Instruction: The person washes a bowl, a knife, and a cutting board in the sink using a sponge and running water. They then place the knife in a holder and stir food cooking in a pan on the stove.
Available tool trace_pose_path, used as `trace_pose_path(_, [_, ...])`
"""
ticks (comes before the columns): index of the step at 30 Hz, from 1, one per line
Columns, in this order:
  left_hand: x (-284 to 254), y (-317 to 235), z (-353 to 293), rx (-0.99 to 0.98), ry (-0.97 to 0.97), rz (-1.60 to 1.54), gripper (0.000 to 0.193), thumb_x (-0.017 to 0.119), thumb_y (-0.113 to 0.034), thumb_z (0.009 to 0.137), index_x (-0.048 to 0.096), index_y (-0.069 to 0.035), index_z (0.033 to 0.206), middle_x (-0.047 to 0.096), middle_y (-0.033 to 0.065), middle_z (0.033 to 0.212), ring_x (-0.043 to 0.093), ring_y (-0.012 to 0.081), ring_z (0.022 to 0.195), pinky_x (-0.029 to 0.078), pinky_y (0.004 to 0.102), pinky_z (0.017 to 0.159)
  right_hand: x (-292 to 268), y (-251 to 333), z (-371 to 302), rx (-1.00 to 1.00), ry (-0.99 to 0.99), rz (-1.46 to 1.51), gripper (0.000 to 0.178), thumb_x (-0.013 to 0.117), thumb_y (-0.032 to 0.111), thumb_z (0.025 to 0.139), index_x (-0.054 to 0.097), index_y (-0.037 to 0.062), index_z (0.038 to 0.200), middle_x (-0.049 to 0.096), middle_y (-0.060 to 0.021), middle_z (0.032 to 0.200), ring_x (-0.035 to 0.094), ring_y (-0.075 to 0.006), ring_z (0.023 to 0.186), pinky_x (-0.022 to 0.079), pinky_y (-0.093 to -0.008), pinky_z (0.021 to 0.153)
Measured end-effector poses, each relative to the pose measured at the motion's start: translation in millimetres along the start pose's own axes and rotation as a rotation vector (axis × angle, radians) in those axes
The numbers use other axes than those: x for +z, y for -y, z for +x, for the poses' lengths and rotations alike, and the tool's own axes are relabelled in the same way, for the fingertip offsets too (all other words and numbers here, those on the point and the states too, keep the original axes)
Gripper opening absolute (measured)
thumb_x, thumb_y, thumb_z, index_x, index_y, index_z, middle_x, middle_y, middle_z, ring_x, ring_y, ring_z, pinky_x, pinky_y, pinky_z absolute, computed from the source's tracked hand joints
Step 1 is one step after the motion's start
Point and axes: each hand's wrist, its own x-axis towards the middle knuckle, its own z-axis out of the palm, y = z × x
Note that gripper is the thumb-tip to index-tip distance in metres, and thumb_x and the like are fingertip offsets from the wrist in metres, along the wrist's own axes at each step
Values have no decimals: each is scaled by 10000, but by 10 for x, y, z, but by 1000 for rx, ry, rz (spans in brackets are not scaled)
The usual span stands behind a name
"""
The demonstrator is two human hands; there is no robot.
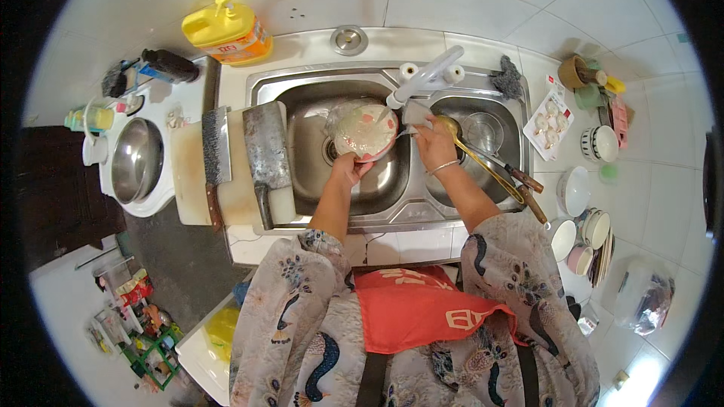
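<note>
Over the left basin of the steel double sink (302, 220), my left hand (351, 169) grips the near rim of a white plate (365, 133) with pink-red patches. The plate looks wet and sits below the spout of the white faucet (426, 79). My right hand (434, 143) is closed on a pale grey pad, perhaps a sponge (416, 114), just right of the plate and close to the spout. Its exact kind is unclear. Beside that hand, a gold-coloured ladle (483, 162) and other long-handled tools lie across the right basin, where a clear round bowl (483, 132) also rests.
Left of the sink, a cleaver (265, 147) and a second knife (216, 147) lie on cutting boards (188, 173). A yellow detergent jug (230, 34) stands behind. On the right are a steel scrubber (507, 79), a white tray (548, 124) and several bowls (575, 191).
</note>
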Motion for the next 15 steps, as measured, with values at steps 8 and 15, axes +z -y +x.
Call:
trace_pose_path(8, [99, -100, -817, 168, 2, 196, 239, 436, -39, 789, 472, 40, 1012, 580, 154, 842, 600, 248, 641, 556, 331, 563, -21, 451, -102, -427, 382, 114, 200, 544, 118, 751, 596, 47, 931, 599, -135, 896, 544, -324, 909, 411, -418, 858])
trace_pose_path(15, [248, -495, -1612, 320, -4, 420, 367, 495, -214, 795, 486, -34, 1115, 589, 119, 987, 594, 247, 784, 510, 391, 661, -297, 470, 328, -736, 514, -157, 149, 596, 112, 696, 606, 54, 834, 605, -91, 907, 539, -283, 948, 359, -426, 947])
